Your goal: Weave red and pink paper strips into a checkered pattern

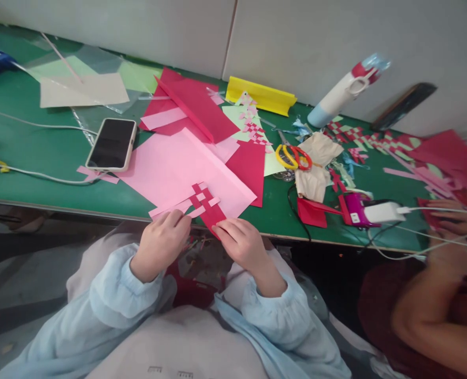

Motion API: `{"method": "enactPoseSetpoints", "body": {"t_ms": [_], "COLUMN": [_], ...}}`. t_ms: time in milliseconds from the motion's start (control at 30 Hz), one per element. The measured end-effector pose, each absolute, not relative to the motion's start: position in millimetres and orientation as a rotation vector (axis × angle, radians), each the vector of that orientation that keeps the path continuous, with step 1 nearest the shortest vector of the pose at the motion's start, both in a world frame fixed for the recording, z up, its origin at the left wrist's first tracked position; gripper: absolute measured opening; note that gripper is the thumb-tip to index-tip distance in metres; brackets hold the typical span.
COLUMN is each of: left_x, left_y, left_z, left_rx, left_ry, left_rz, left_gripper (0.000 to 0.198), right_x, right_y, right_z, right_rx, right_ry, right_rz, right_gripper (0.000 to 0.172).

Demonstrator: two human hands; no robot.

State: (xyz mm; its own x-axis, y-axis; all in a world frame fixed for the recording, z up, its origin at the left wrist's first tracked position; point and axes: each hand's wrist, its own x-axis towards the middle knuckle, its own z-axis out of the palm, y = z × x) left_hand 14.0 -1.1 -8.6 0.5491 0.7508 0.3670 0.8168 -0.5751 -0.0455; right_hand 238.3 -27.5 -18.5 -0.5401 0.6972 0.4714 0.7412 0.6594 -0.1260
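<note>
A red paper piece [213, 215] with pink strips woven through its slits lies tilted at the table's front edge, over a large pink sheet [166, 163]. My right hand [244, 243] pinches its lower right end. Fingers bent together, my left hand [163, 243] grips the end of a pink paper strip [196, 212] beside the weave. Other pink strip ends [166, 209] fan out to the left, just above the left hand. The fingertips of both hands are partly hidden.
A phone [112, 145] with a cable lies left on the green table [28, 142]. Red sheets [202, 110], a yellow folded piece [261, 96], scissors [292, 157] and a bottle [346, 92] stand or lie beyond. Another person's hand [454, 218] is at the right.
</note>
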Motion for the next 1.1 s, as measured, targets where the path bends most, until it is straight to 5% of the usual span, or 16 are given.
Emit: {"method": "enactPoseSetpoints", "body": {"t_ms": [833, 967, 1100], "left_x": [9.8, 10.7, 11.0], "left_y": [-3.1, -4.7, -4.2], "left_z": [8.1, 9.4, 8.6], "left_rx": [-2.556, -2.619, -2.634], "left_ry": [-1.293, -1.283, -1.287], "left_rz": [-0.371, -0.346, -0.374], "left_gripper": [0.012, 0.011, 0.01], "right_x": [238.9, 234.8, 234.2], "right_y": [-35.5, -38.1, -29.7], "right_z": [-11.4, -6.4, 5.7], "right_rx": [-1.004, -0.986, -1.03], "right_ry": [-2.416, -2.442, -2.316], "right_rz": [-0.191, -0.071, 0.18], "right_gripper": [0.018, 0.016, 0.032]}}
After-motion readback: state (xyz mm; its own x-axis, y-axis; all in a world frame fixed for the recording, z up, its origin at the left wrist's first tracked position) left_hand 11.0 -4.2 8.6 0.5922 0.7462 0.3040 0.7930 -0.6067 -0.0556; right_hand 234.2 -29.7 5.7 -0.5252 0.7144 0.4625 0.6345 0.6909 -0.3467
